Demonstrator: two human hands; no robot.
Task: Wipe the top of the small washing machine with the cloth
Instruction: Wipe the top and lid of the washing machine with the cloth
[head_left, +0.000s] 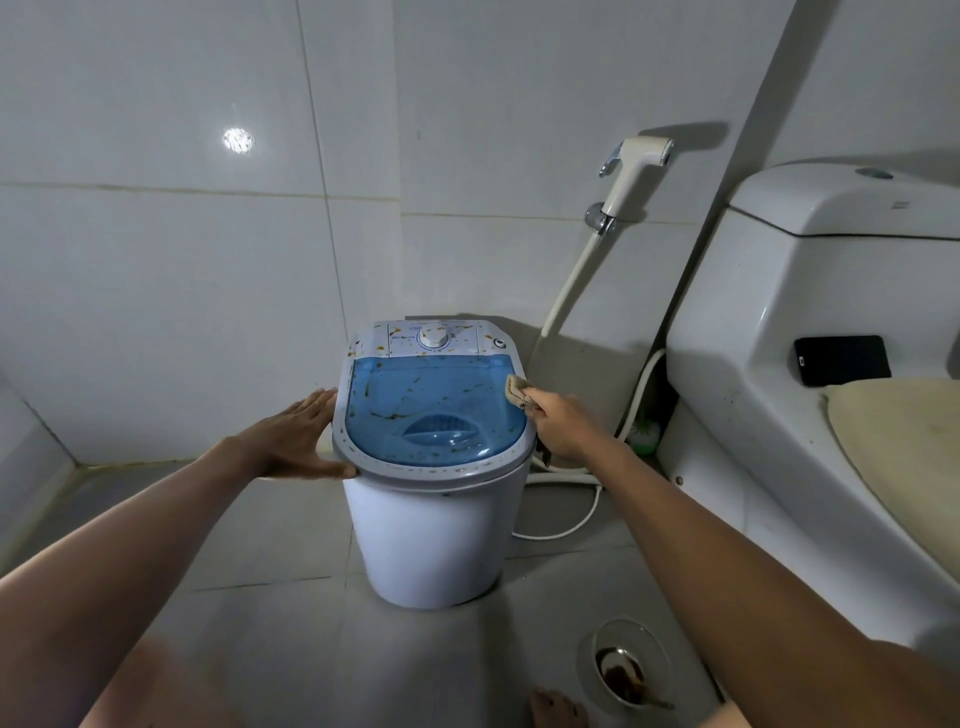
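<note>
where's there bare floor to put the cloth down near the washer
Bare floor tiles lie left of the washing machine, out to the wall, and in front of it. The right side is crowded: a cord, the hose, the toilet and the floor drain.

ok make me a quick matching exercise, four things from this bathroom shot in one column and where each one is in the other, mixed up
1. cloth
2. phone
3. sprayer
4. left hand

a. hung on the wall
b. lying on the toilet
c. held in the right hand at the lid's right edge
d. flat against the washing machine rim

Pairs: 1-c, 2-b, 3-a, 4-d
</note>
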